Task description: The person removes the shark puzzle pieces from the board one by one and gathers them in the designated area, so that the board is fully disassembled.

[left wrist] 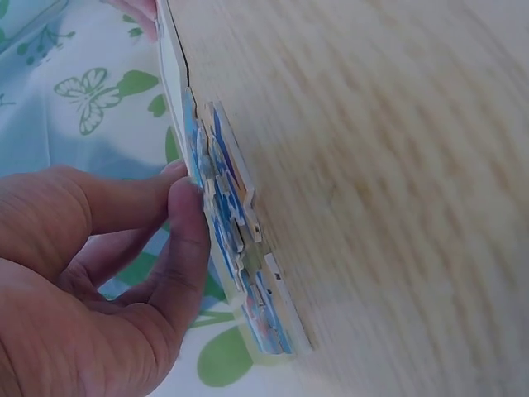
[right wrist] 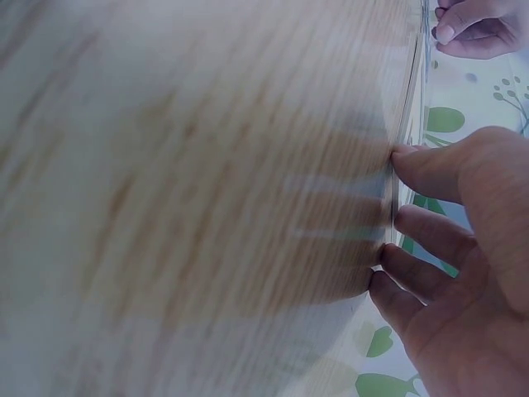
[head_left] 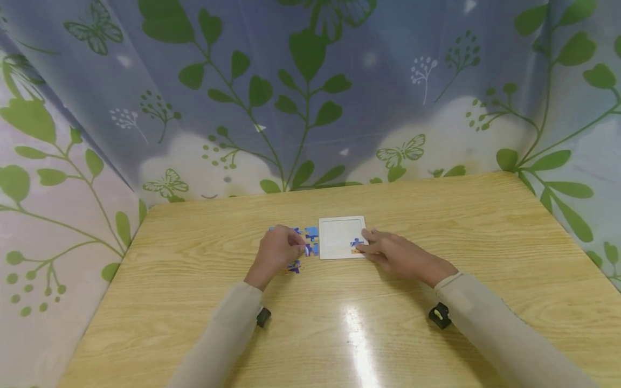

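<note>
A white square puzzle tray (head_left: 336,236) lies flat on the table, with blue and orange jigsaw pieces (head_left: 356,242) in its lower right corner. My left hand (head_left: 277,250) is just left of the tray, over loose blue puzzle pieces (head_left: 311,231). In the left wrist view, its thumb and forefinger tips come together at the edge of a puzzle piece (left wrist: 198,153), seen almost edge-on. My right hand (head_left: 400,256) rests at the tray's right side, its thumb by the fitted pieces. The right wrist view shows fingertips (right wrist: 402,217) touching along the tray's edge.
The wooden table (head_left: 194,312) reaches back to a curtain (head_left: 271,108) printed with green leaves and butterflies. More loose pieces (head_left: 293,267) lie below the left hand. A black strap mount (head_left: 440,315) hangs under the right sleeve, another (head_left: 263,317) under the left.
</note>
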The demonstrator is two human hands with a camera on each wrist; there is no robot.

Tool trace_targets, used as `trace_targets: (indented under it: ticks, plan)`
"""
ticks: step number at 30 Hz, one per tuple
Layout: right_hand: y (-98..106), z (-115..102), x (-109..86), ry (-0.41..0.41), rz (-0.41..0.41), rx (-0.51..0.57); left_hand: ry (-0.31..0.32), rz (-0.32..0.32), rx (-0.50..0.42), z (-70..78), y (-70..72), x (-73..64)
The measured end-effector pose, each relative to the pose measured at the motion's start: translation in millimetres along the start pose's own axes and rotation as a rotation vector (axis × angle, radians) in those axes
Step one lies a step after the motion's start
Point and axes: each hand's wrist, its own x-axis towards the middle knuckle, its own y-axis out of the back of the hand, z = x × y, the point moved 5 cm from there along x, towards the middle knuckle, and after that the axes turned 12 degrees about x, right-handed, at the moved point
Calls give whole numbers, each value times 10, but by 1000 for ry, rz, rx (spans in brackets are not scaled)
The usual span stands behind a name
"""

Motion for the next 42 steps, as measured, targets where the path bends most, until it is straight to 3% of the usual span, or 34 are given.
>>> trace_targets:
  ticks: [5, 9, 14, 17, 23, 32, 42]
  plan:
    - [1, -1, 10, -6, -11, -18, -45, -2, 20, 72, 1, 24]
    - [8, -7, 17, -10, -13, -14, -92, -18, 33, 242, -38, 75]
    - [10, -17, 19, -15, -17, -2, -145, -50, 51, 502, -196, 171]
    - [2, -15, 23, -13, -23, 8, -149, -89, 47, 629, -331, 211]
    - [2, -26, 31, 24, -18, 12, -165, -98, 35, 830, -498, 264]
    - [14, -17, 3, 65, -10, 3, -122, -93, -1, 881, -563, 295]
    - [31, -48, -89, 66, -43, -51, -135, -88, 33, 894, -550, 309]
